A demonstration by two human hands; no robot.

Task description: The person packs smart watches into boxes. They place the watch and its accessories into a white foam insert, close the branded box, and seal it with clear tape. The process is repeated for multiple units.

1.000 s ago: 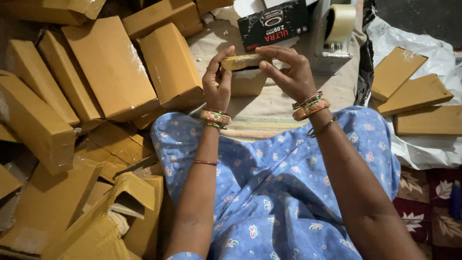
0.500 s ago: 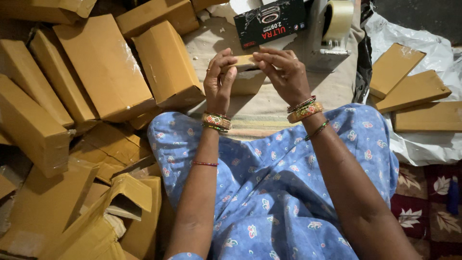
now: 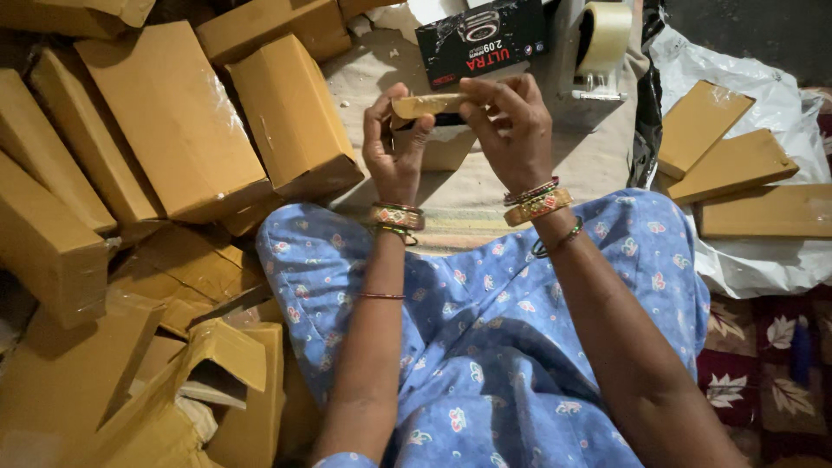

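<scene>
1. Small brown carton (image 3: pixel 426 106) is the held item: flat, narrow, raised in front of the person, above the beige mat (image 3: pixel 598 165), just below the black printed box (image 3: pixel 481 39).
2. Biggest stuff first: heap of sealed brown boxes (image 3: pixel 165 121) fills the left side, stacked leaning on each other up to the top-left corner. Torn, opened cardboard (image 3: pixel 173 364) lies at bottom left.
3. Blue flowered garment (image 3: pixel 503 347) covers the person's lap, centre to bottom edge.
4. White plastic sheet (image 3: pixel 763 260) at the right edge carries three flat brown packs (image 3: pixel 732 165), side by side, well apart from the hands.
5. Patterned dark-red rug (image 3: pixel 745 347) shows at bottom right, under the sheet's edge.
6. Tape dispenser w/ roll (image 3: pixel 602 39) stands at the top edge, just beside the black box, right of it.
7. Left hand (image 3: pixel 394 143): fingers curled round the carton's left end, thumb on its underside, clasping it. Bangles at the wrist.
8. Right hand (image 3: pixel 511 126): fingertips pinch the carton's right end from above, so it's gripped too. Bangles at this wrist also.
9. Another brown carton (image 3: pixel 446 149) sits on the mat right under the hands, partly hidden by them.
</scene>
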